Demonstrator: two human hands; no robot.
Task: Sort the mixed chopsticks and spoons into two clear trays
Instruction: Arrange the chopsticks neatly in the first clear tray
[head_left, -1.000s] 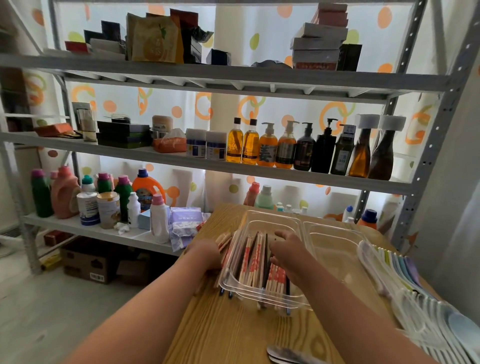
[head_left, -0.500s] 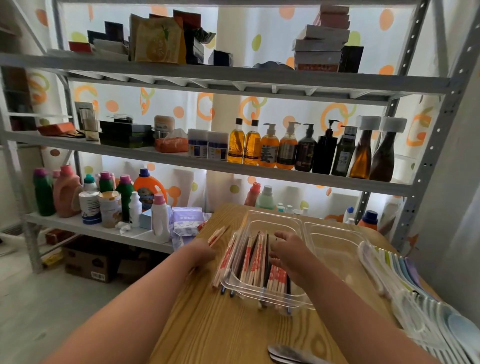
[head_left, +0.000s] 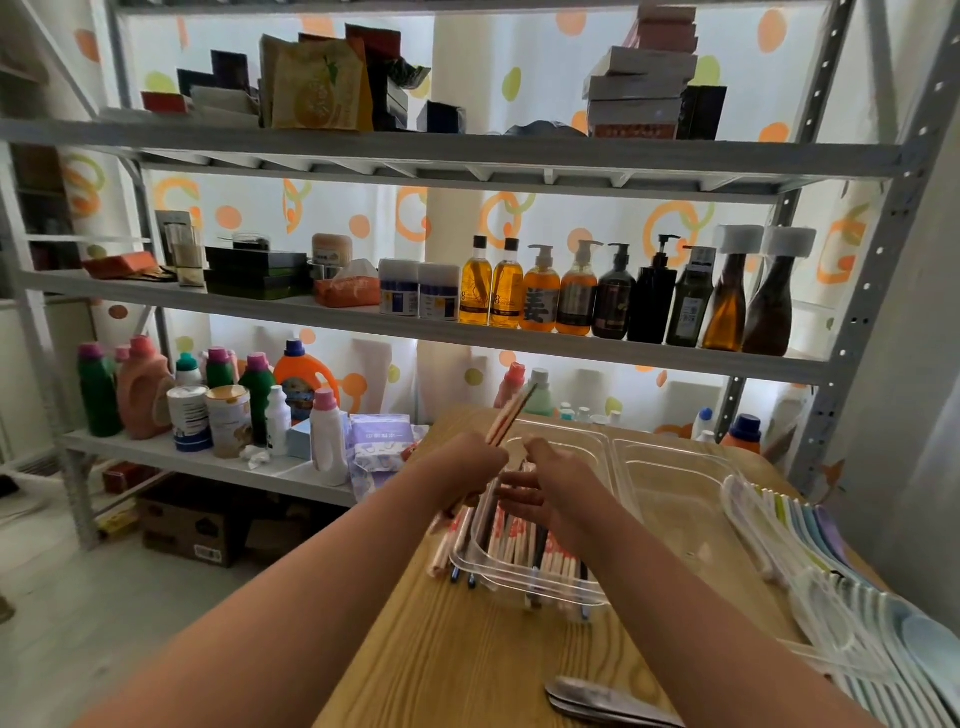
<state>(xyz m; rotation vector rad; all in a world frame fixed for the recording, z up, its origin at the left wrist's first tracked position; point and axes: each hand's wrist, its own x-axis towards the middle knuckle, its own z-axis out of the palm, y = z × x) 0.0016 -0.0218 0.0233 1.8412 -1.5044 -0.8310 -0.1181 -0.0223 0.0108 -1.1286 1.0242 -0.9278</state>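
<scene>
Two clear trays stand side by side on the wooden table (head_left: 467, 665). The left tray (head_left: 519, 577) holds several chopsticks (head_left: 519, 540) lying lengthwise. The right tray (head_left: 675, 499) has nothing in it. My left hand (head_left: 462, 467) is fisted around a pair of chopsticks (head_left: 511, 418) that point up and away over the left tray's left rim. My right hand (head_left: 545, 488) hovers over the left tray, fingers spread toward the left hand, holding nothing. A few chopsticks (head_left: 447, 540) lie on the table beside the left tray.
A row of pastel plastic spoons (head_left: 810, 571) lies along the table's right edge. Metal spoons (head_left: 597, 701) sit at the near edge. Behind the table stands a grey metal shelf rack (head_left: 467, 338) filled with bottles, boxes and cans. The floor drops off left of the table.
My left hand has lifted a pair of chopsticks from the table beside the left tray and raised them, tips up. My right hand has opened and shifted left toward it.
</scene>
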